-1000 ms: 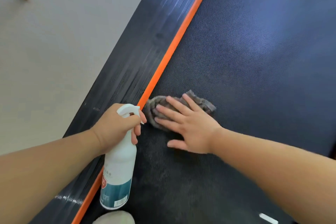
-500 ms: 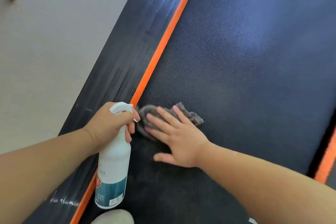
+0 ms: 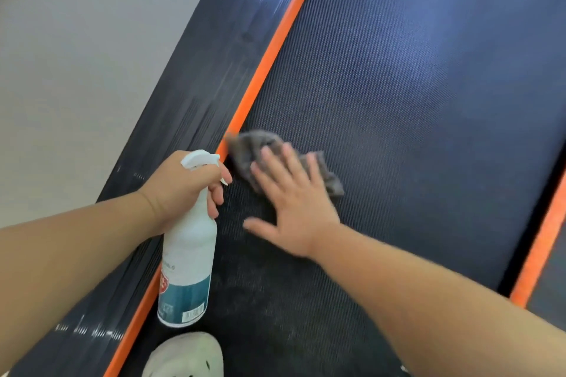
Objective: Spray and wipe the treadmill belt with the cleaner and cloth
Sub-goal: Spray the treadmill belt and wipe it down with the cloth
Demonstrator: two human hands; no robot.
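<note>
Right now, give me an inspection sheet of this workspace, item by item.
Surface: dark textured treadmill belt, orange strip along its left edge, another at the right.
Job's things: grey cloth crumpled on the belt against the left strip; white spray bottle with a teal label.
Clutter: pale shoe at the bottom edge.
Grippers: left hand gripping the spray bottle's neck, finger at the trigger; right hand flat, fingers pressing on the cloth, blurred.
Cables: nothing seen.
Surroundings: light grey floor to the left, with a wooden piece at the top-left corner.
</note>
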